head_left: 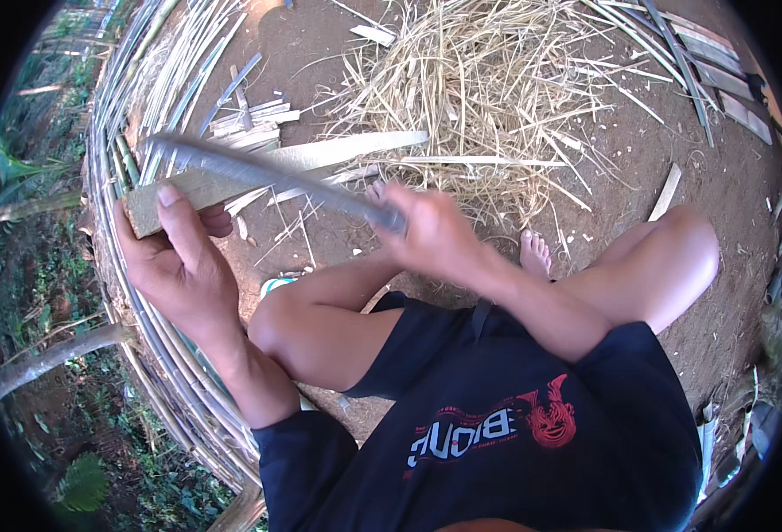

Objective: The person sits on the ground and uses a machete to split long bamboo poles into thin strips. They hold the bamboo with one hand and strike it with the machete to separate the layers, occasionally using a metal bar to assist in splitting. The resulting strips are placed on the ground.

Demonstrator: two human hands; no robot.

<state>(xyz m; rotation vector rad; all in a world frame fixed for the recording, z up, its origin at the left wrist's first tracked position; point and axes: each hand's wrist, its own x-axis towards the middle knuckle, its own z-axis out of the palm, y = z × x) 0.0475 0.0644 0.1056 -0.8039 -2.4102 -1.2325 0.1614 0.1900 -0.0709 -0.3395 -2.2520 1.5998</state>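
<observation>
My left hand (182, 266) holds one end of a flat wooden slat (346, 151), thumb on top and fingers curled beneath. The slat tapers to a pale, rounded far end and has a darker, squared near end. In my right hand (437, 232) is a long knife (271, 175), its handle wrapped by closed fingers. The blade points left across the slat, blurred by motion. Whether its edge touches the wood I cannot tell. Most of the handle is hidden inside my fist.
A heap of pale shavings (470, 89) lies on the dirt ground ahead. Split slats (253, 124) are piled left of it. Long poles (165, 332) run along the left edge, beside greenery (45, 301). More boards (719, 66) lie at far right. My bent legs (315, 332) are below my hands.
</observation>
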